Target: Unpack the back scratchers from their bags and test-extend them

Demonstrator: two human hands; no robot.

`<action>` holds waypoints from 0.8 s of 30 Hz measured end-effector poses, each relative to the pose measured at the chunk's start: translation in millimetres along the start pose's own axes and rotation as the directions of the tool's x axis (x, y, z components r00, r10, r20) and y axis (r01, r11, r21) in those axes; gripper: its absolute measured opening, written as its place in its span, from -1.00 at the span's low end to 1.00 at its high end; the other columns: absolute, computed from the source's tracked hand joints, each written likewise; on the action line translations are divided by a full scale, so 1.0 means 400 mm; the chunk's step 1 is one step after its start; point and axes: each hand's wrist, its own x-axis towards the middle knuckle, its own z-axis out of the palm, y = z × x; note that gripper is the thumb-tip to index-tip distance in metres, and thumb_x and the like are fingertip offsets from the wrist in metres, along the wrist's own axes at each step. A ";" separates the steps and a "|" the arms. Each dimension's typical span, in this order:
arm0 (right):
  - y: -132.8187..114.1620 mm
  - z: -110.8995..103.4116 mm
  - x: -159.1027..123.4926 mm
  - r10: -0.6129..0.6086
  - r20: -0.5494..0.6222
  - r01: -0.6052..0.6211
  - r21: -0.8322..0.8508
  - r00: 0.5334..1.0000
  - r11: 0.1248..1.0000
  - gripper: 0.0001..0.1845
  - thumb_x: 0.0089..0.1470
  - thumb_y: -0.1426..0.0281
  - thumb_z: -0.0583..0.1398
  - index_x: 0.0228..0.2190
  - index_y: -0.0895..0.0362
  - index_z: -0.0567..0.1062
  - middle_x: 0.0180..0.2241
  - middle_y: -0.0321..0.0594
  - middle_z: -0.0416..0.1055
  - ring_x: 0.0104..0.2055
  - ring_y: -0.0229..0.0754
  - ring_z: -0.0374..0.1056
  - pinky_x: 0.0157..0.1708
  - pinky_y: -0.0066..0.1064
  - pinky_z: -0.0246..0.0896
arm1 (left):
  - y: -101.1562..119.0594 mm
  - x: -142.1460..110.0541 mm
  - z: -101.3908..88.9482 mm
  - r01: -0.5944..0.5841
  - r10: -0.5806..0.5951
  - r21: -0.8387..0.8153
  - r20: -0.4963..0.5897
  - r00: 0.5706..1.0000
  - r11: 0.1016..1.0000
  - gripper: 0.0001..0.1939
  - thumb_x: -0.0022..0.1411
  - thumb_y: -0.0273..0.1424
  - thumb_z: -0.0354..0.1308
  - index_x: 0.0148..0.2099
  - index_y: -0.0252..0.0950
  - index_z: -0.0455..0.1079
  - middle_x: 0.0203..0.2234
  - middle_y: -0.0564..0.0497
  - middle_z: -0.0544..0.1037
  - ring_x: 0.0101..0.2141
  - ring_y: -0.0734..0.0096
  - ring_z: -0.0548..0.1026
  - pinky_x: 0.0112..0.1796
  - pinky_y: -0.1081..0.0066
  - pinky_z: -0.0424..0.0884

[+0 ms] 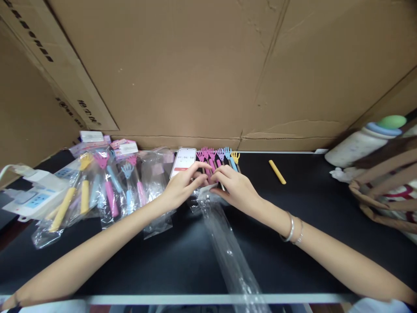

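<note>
A long clear plastic bag (226, 241) with a whitish top trails from between my hands down over the front edge of the table. My left hand (181, 184) is closed at the left side of the bag's top, its fingers bent together. On the other side my right hand (237, 186) pinches the same end, partly covering it. Right behind the fingers lies a row of back scratchers with hand-shaped heads in pink, purple (220, 153), blue (227, 152) and yellow (235, 156). My hands hide most of their handles.
A phone (184, 160) showing a timer lies behind my left hand. Bagged back scratchers (110, 198) and a power strip (41, 195) fill the left. Rightward are a yellow handle (277, 172), a white bottle (361, 145) and a brown bag (368, 198). Cardboard (195, 78) walls the back.
</note>
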 end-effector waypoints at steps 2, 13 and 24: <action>0.002 -0.005 0.002 0.030 0.005 -0.030 0.051 1.000 0.998 -0.92 0.09 0.34 0.17 -0.38 0.09 0.36 -0.31 -0.22 0.30 -0.21 -0.18 0.21 -0.33 -0.40 0.14 | -0.001 -0.007 0.006 -0.006 0.003 0.075 0.034 0.999 0.997 -0.62 0.27 -0.13 -0.04 0.07 -0.13 0.17 -0.31 0.08 0.52 -0.28 0.37 0.47 -0.22 0.36 0.31; 0.016 -0.023 0.015 0.394 0.341 -0.480 0.809 0.854 0.339 -0.65 -0.19 0.20 0.34 -0.58 0.14 0.32 -0.51 -0.36 0.27 -0.46 -0.34 0.15 -0.45 -0.46 0.02 | 0.006 -0.015 0.005 -0.079 0.085 0.200 -0.021 0.996 0.977 -0.66 0.19 -0.20 0.10 0.00 -0.15 0.26 -0.49 0.14 0.42 -0.48 0.48 0.36 -0.40 0.44 0.28; -0.001 -0.059 0.014 0.380 0.238 -0.423 0.728 0.894 0.539 -0.70 -0.07 0.14 0.25 -0.51 0.12 0.40 -0.42 -0.25 0.34 -0.38 -0.25 0.25 -0.39 -0.37 0.16 | 0.028 -0.053 -0.005 -0.071 0.083 0.273 -0.031 0.996 0.959 -0.67 0.23 -0.24 0.07 0.02 -0.18 0.24 -0.43 0.10 0.57 -0.36 0.39 0.51 -0.33 0.39 0.33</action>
